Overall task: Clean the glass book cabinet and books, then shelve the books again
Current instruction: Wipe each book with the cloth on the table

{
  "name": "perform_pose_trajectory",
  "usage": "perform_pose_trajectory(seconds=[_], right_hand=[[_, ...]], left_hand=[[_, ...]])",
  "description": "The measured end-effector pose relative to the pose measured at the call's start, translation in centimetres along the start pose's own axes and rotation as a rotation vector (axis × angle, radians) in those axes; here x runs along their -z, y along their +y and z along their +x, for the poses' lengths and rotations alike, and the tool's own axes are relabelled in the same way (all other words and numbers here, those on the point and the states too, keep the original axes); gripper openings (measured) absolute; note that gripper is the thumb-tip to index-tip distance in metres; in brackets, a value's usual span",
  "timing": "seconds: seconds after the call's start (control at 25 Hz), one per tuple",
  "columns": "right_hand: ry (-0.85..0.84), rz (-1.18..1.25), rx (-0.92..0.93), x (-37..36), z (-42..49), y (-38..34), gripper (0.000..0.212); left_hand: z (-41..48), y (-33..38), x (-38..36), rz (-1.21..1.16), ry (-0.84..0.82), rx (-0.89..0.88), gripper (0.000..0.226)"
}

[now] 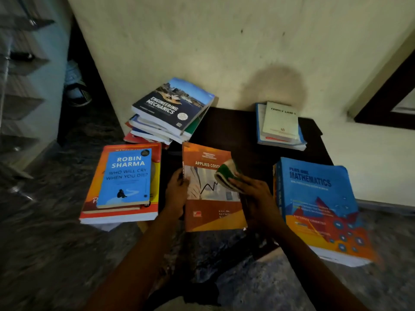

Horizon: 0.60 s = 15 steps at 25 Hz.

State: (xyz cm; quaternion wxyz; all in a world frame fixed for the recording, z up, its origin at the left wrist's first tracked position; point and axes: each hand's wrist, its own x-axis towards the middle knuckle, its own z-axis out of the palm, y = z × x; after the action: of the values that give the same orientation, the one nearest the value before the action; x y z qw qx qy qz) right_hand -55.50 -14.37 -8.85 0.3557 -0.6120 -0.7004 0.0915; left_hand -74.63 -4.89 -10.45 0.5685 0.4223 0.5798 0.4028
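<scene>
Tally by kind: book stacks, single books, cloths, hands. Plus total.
Book stacks: 4
Single book: 1
Cloth: 1
Hands: 2, left hand and right hand
Total: 8

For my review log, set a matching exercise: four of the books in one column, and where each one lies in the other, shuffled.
Books:
1. Engineering Mechanics book
2. Family Law book
3. Robin Sharma book
4. Applied Costing book

Places:
A. on a larger orange book, near left
B. under the cloth, left hand gripping its spine edge
C. top of the untidy stack by the wall
D. on a blue book, far right

Pairs: 1-C; 2-D; 3-A; 4-B
</scene>
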Motion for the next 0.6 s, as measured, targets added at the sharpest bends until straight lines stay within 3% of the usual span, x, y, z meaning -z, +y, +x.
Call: perform_pose_trajectory(seconds=[0.12,0.32,0.4,0.6], right_hand=[[0.023,0.031,0.032,0.6,2.3,-1.5,0.048],[0.077,0.128,0.349,0.1,6.7,-5.7,0.040],[0.045,0.143,0.359,-1.5,7.6,-6.3,0.041],[-0.030,0.206,0.343,-5.4,10.0,-7.7,0.046]], left_hand=[[-1.5,3.2,1.8,-0.044,0.026,-0.095,0.034],[-1.6,6.9,9.8,-0.114,0.157,-0.071,0.026],[-0.9,7.2,13.9,-0.110,0.182,-0.073,0.027],[2.3,5.0,18.8,0.198,0.377,0.010,0.031]])
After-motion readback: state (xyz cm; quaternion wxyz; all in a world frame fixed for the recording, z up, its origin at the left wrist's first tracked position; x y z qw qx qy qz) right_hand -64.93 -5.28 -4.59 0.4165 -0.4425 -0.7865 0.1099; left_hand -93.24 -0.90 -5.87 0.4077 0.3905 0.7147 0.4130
